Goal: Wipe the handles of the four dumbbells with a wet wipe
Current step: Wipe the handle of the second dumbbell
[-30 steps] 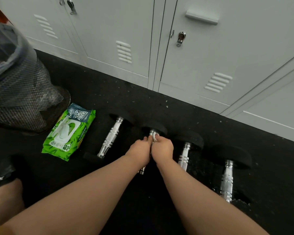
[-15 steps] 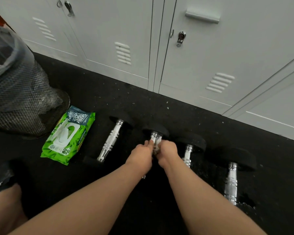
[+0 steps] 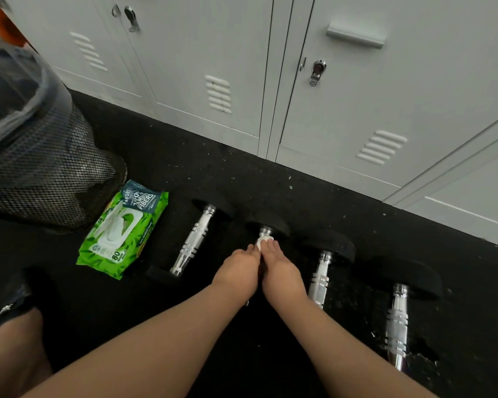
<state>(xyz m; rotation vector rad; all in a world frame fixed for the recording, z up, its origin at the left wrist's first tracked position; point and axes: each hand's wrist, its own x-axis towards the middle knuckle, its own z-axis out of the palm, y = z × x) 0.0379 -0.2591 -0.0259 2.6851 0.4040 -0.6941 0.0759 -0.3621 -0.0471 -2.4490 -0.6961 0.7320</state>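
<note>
Several dumbbells with chrome handles and black ends lie side by side on the black floor. The leftmost dumbbell (image 3: 194, 239) lies free. My left hand (image 3: 237, 270) and my right hand (image 3: 282, 272) sit together over the second dumbbell (image 3: 268, 226), hiding most of its handle. A small white wet wipe (image 3: 262, 242) shows at my fingertips against the far end of that handle; both hands seem to hold it there. The third dumbbell (image 3: 321, 275) and the fourth dumbbell (image 3: 397, 320) lie to the right.
A green pack of wet wipes (image 3: 121, 231) lies left of the dumbbells. A black mesh waste bin (image 3: 38, 165) stands at the far left. Grey lockers (image 3: 342, 110) line the back. My knee (image 3: 15, 349) is at the lower left.
Both hands stayed on the second dumbbell's handle, sliding slightly back and then forward again toward its far end with the wipe. The other dumbbells have not moved.
</note>
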